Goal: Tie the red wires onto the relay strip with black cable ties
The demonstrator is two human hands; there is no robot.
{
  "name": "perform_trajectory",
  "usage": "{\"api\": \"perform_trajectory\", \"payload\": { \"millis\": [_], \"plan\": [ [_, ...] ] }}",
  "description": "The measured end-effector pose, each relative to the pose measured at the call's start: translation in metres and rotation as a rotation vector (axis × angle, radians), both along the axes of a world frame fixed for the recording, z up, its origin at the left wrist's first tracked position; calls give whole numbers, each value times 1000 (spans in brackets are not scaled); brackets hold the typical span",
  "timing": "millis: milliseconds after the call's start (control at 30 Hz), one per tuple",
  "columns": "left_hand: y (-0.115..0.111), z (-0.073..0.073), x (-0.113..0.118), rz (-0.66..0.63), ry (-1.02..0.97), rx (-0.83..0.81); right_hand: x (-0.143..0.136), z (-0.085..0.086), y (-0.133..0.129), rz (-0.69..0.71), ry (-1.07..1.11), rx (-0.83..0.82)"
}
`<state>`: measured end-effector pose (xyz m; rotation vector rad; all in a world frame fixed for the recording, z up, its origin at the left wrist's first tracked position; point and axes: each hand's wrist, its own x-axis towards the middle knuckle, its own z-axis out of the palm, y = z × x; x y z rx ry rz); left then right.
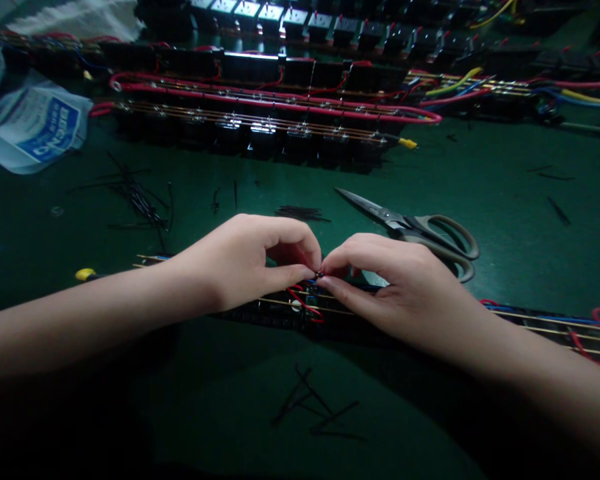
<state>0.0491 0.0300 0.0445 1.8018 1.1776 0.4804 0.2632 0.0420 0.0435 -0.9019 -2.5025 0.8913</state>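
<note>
My left hand [260, 263] and my right hand [395, 273] meet fingertip to fingertip over a long wired strip [280, 308]. Both pinch, thumb against forefinger, at a tiny dark piece that looks like a black cable tie [319, 274]; most of it is hidden by the fingers. The strip has a black body, brass-coloured rods, and red [314, 313] and blue wires. It runs beneath both hands and out past the right forearm. A yellow-tipped end [85, 274] shows at its left.
Scissors [395, 220] lie just beyond my right hand. Black ties lie in a heap [140, 197], a small bundle [303, 213] and a loose group [320, 413] nearer me. Further back are wired socket strips [260, 127] and a labelled plastic bag [35, 127] on the green table [525, 233].
</note>
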Motion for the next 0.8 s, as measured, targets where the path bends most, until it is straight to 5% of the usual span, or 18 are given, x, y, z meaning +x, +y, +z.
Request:
{"api": "perform_trajectory", "payload": {
  "millis": [800],
  "plan": [
    [1,-4,0,-7,4,4,1,-2,-1,36,122,109]
  ]
}}
